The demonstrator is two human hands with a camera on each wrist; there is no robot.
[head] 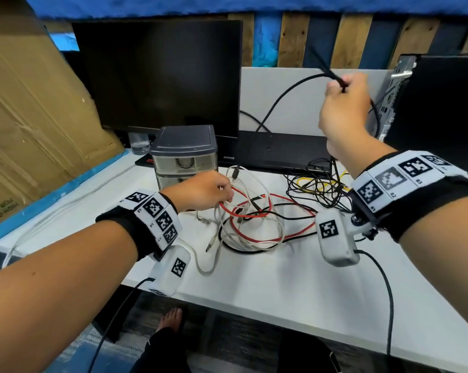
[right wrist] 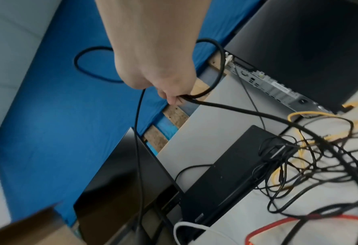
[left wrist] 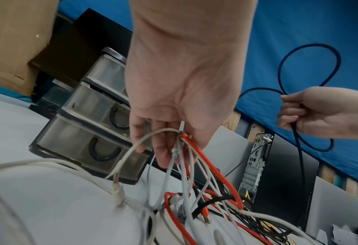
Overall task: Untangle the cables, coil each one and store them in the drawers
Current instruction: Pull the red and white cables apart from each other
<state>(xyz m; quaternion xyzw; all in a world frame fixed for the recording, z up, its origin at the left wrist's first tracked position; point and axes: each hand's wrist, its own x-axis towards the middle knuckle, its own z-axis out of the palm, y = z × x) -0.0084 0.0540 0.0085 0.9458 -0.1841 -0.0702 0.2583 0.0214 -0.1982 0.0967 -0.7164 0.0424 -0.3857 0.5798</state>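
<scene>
A tangle of red, white, black and yellow cables (head: 257, 216) lies on the white desk (head: 267, 286). My left hand (head: 203, 192) is low over the tangle, its fingers (left wrist: 163, 149) curled round a bunch of white cables and a red cable (left wrist: 211, 167). My right hand (head: 343, 109) is raised high at the right and grips a thick black cable (head: 286, 95), which loops above the fist (right wrist: 169, 89) and trails down into the tangle. A small grey drawer unit (head: 184, 154) stands behind the left hand, its drawers closed.
A dark monitor (head: 157, 76) stands at the back, with a black flat device (head: 276, 152) at its foot. A black computer tower (head: 437, 109) stands at the right. Cardboard (head: 30, 109) leans at the left. A grey partition (head: 294, 98) backs the desk.
</scene>
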